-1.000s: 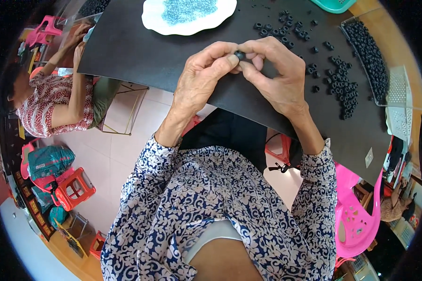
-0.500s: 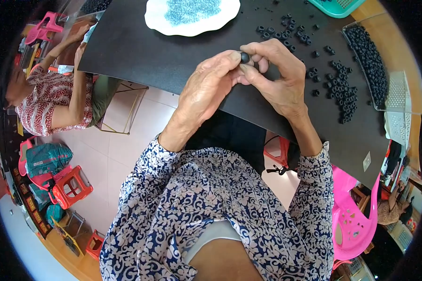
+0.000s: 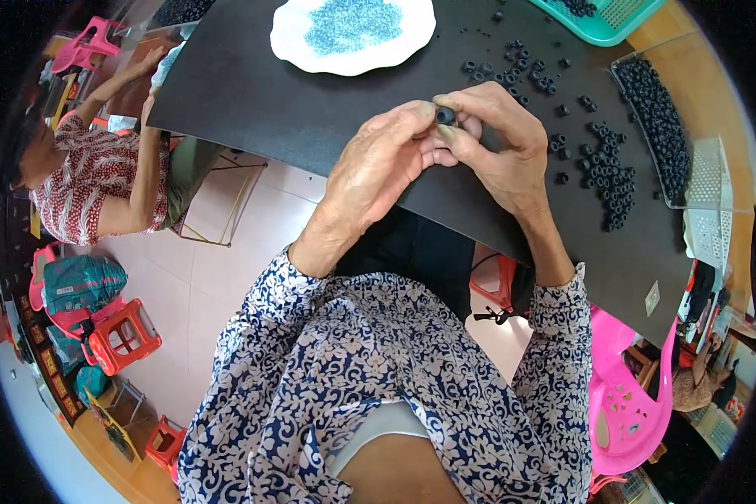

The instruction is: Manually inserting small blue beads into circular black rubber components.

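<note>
The held black piece [image 3: 445, 117], small and rounded, with a dark hollow showing in its face, is at the fingertips of both hands, above the near part of the table; clock directions below are read from it.

Farthest left, towards 8 o'clock, teal bags [image 3: 84, 286] rest on a seat, and beside them stands a red stool [image 3: 126, 338]. At 9 o'clock a co-worker [image 3: 97, 189] in a red-and-white patterned top sits with forearms stretched forward. The dark tabletop [image 3: 244, 92] begins just right of that person. Between 10 and 11 o'clock, a white wavy-rimmed plate [image 3: 290, 46] bears fine blue grains [image 3: 354, 25].

The left hand [image 3: 378, 164] lies at 8 o'clock, palm partly turned up, its thumb tip against the piece; whether it grips, I cannot tell. At 4 o'clock the right hand [image 3: 504, 139] pinches the piece, forefinger above and thumb below.

Loose black pieces [image 3: 512, 71] scatter towards 2 o'clock. Farther along 2 o'clock sits a green tray [image 3: 605, 40]; a denser cluster [image 3: 611, 176] lies between 3 and 4. A pink chair [image 3: 634, 412] stands at 5 o'clock. At 3 o'clock, a clear box [image 3: 706, 101] holds many black pieces [image 3: 659, 126], with a white perforated basket [image 3: 710, 206] just beside it.
</note>
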### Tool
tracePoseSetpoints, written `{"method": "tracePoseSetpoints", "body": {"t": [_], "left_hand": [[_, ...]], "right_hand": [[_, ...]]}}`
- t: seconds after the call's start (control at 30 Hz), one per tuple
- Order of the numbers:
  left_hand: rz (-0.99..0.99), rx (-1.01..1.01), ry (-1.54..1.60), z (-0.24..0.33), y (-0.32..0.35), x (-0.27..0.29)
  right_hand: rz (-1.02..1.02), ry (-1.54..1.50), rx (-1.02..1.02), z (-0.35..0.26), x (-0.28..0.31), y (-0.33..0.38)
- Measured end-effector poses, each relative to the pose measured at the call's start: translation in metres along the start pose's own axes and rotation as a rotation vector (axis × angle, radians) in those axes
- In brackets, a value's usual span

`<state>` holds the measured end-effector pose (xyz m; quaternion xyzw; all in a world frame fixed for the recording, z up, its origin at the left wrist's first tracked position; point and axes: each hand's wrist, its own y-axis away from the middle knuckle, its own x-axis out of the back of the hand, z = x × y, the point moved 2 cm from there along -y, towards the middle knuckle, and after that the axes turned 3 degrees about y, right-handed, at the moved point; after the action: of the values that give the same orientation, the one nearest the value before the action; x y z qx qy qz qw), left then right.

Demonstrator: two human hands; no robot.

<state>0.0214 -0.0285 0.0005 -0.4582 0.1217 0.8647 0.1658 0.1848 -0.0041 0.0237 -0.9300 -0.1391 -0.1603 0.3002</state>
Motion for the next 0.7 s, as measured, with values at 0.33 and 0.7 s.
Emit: {"method": "tracePoseSetpoints", "body": {"t": [0.33, 0.7], "left_hand": [[0.028, 0.030, 0.040, 0.005, -0.002, -0.002], [0.048, 0.052, -0.072, 0.002, -0.003, 0.008]], "right_hand": [[-0.052, 0.080, -0.018, -0.003, 0.003, -0.003], [-0.042, 0.153, -0.043, -0.015, -0.004, -0.011]]}}
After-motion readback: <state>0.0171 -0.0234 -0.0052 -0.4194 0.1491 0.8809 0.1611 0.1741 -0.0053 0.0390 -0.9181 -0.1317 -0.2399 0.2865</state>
